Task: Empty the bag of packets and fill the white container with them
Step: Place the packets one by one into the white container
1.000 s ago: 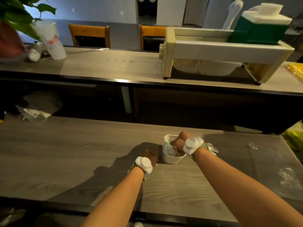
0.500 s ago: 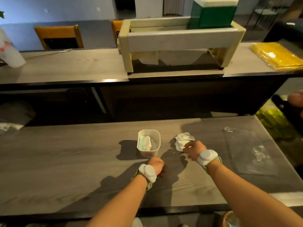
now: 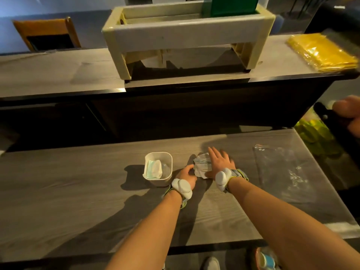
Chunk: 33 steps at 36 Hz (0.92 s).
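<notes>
Grey wooden table (image 3: pixel 78 191) carries a white container (image 3: pixel 158 169) holding one packet (image 3: pixel 153 169), just left of the left hand (image 3: pixel 186 174). That hand's curled fingers touch a pile of packets (image 3: pixel 201 166); the right hand (image 3: pixel 220 162) presses flat on it, fingers spread. Farther right lies a clear bag (image 3: pixel 282 168).

White container (image 3: pixel 158 179): plain white walls; the packet (image 3: pixel 154 169) inside is white with pale green stripes. Loose packets (image 3: pixel 202 167), at its 3 o'clock: white-grey with faint blue-green markings. Bag (image 3: pixel 282 168), further toward 3 o'clock: clear, colourless, with glare patches. Table (image 3: pixel 78 191): grey wood-grain, dark edge. Wrist devices (image 3: pixel 182 188): white, on grey bands edged yellow-green. Rack (image 3: pixel 187 34), at 12 o'clock: cream. Box (image 3: pixel 233 5) on it: green. Wrapped stack (image 3: pixel 321 52), at 2 o'clock: glossy yellow. Chair (image 3: pixel 46 34), at 10 o'clock: orange-brown frame, black back.
</notes>
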{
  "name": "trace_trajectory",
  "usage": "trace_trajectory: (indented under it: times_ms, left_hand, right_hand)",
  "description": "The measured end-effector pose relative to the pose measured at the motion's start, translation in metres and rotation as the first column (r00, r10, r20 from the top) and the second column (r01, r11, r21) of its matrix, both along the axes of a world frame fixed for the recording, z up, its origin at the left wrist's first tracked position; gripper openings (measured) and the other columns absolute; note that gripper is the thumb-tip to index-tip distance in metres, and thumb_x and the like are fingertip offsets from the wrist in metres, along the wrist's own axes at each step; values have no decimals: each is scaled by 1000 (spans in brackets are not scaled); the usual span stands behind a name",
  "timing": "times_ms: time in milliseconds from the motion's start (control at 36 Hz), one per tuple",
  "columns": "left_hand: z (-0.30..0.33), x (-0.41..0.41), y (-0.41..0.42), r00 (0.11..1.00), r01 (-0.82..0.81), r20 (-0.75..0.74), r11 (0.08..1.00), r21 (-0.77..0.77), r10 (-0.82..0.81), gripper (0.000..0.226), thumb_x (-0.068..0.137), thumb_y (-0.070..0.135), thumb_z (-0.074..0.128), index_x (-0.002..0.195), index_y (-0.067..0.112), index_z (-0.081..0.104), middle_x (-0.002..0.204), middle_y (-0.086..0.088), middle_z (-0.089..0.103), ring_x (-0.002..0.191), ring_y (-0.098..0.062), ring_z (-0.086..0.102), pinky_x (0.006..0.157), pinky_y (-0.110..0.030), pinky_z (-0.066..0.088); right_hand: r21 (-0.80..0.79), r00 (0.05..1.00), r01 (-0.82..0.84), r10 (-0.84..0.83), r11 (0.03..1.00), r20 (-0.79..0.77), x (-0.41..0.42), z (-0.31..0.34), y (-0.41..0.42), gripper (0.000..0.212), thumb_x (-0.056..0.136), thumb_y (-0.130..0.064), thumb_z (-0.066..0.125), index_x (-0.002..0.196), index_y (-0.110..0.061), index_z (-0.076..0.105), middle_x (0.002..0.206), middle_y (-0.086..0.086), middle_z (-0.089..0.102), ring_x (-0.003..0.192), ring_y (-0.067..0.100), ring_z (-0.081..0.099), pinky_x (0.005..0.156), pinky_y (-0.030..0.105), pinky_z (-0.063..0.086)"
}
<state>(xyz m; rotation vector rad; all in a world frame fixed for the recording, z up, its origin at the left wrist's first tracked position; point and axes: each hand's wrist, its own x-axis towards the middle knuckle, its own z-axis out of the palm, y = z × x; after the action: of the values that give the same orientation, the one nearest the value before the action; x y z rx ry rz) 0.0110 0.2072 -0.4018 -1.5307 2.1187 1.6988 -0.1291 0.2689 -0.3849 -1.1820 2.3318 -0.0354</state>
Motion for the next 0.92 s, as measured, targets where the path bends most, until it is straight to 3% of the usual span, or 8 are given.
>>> trace_trajectory:
  times_ms: [139, 250, 361, 500, 639, 694, 778, 917]
  left_hand:
    - [-12, -4, -5, 997, 75, 14, 997, -16, -74, 53, 86, 15, 46, 136, 29, 48, 125, -17, 63, 113, -39, 59, 97, -45, 50]
    - [5, -4, 2, 992, 123, 44, 992, -10, -122, 48, 88, 14, 47, 133, 26, 51, 118, -15, 66, 107, -37, 62, 91, -40, 50]
    - [11, 0, 7, 990, 128, 60, 991, 31, -130, 49, 89, 13, 47, 137, 22, 47, 122, -13, 65, 109, -34, 61, 93, -37, 49]
    - [12, 4, 12, 989, 108, 94, 994, 25, -110, 45, 91, 24, 50, 136, 17, 45, 125, -12, 62, 110, -33, 60, 91, -34, 48]
    - [5, 7, 18, 997, 45, 62, 999, 6, -45, 33, 90, 40, 42, 104, 17, 60, 104, -16, 68, 98, -35, 65, 84, -39, 52]
    - [-9, 3, 16, 1000, -12, 21, 1000, -3, 12, 44, 87, 54, 39, 78, 16, 59, 87, -15, 67, 93, -37, 66, 84, -44, 55]
    - [-3, 6, 20, 987, -142, -68, 987, 70, 146, 65, 73, 76, 39, 79, 17, 65, 88, -9, 73, 89, -34, 69, 85, -48, 56]
    - [21, 19, 23, 946, -271, -192, 963, -14, 263, 27, 91, 30, 51, 103, 11, 65, 104, -12, 69, 93, -27, 63, 89, -37, 52]
  right_hand:
    - [39, 996, -37, 34, 999, 88, -3, -11, -6, 105, 80, -34, 73, 153, -29, -2, 160, -4, 16, 148, 32, 10, 115, 55, 17]
    - [-52, 998, -28, 31, 998, 60, -1, -16, 1, 76, 82, -32, 69, 147, -29, 30, 139, 9, 42, 127, 36, 41, 105, 49, 39]
    - [-153, 990, 77, -57, 985, 133, 5, -12, 10, 42, 86, -30, 63, 127, -26, 53, 120, 8, 52, 111, 34, 57, 95, 41, 49]
    - [-254, 938, 312, -255, 915, 235, 15, -3, 23, 16, 91, -28, 52, 100, -20, 63, 102, 9, 66, 94, 31, 63, 78, 34, 51]
    - [-320, 756, 628, -459, 710, 466, 21, 2, 32, 16, 92, -20, 54, 97, -9, 65, 88, 10, 68, 80, 27, 63, 75, 37, 51]
    - [-288, 601, 748, -426, 598, 676, 26, 4, 36, 10, 91, -11, 58, 93, -6, 66, 78, 11, 69, 66, 25, 65, 72, 42, 57]
    - [-157, 401, 803, -327, 575, 856, 40, 17, 42, 8, 89, -6, 61, 87, -6, 69, 65, 7, 68, 52, 17, 63, 52, 26, 52]
    - [-145, 519, 669, -318, 729, 793, 52, 23, 45, 30, 95, -25, 56, 73, -11, 70, 61, 3, 67, 50, 17, 60, 49, 24, 45]
